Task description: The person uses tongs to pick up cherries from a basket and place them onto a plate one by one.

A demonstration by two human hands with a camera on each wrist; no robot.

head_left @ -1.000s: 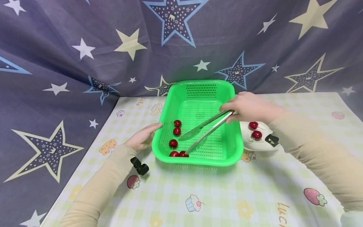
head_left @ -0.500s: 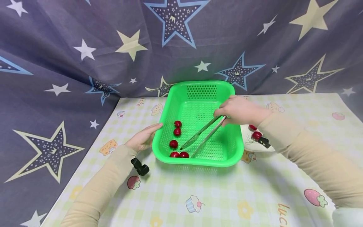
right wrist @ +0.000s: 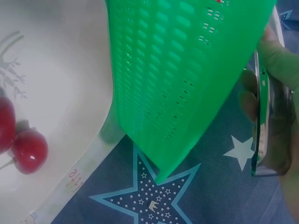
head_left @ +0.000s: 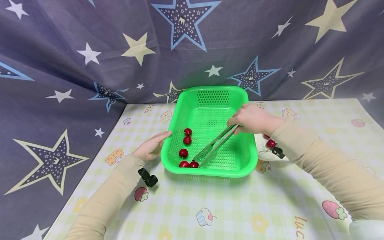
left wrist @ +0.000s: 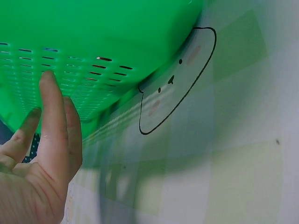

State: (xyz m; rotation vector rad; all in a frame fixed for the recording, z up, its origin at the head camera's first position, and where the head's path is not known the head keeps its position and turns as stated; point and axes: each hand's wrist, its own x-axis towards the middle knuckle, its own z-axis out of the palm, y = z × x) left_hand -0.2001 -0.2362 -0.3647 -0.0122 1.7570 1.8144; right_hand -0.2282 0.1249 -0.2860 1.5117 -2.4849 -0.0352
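My right hand [head_left: 252, 118] holds metal tongs [head_left: 217, 140] over a green perforated basket [head_left: 210, 171]. The tongs slant down to the left, their tips right at a dark red cherry [head_left: 193, 164] in the near left corner. Several more cherries lie along the basket's left side, among them a cherry [head_left: 183, 153] a little farther back. Against the left outer wall rests my left hand [head_left: 153, 145]; in the left wrist view its fingers [left wrist: 52, 126] are extended along the perforated side. The right wrist view shows the tongs' closed end [right wrist: 275, 140] in my right palm.
Beside the basket's right wall stands a white dish [right wrist: 70, 60] bearing cherries [right wrist: 30, 150], partly hidden by my right forearm in the head view. A checked tablecloth [head_left: 234, 206] covers the table. A star-patterned curtain [head_left: 105, 33] hangs directly behind.
My right hand has come slightly left and toward me. The tongs' arms have drawn closer together, with their tips lower by the near left cherry. The left hand stays at the basket.
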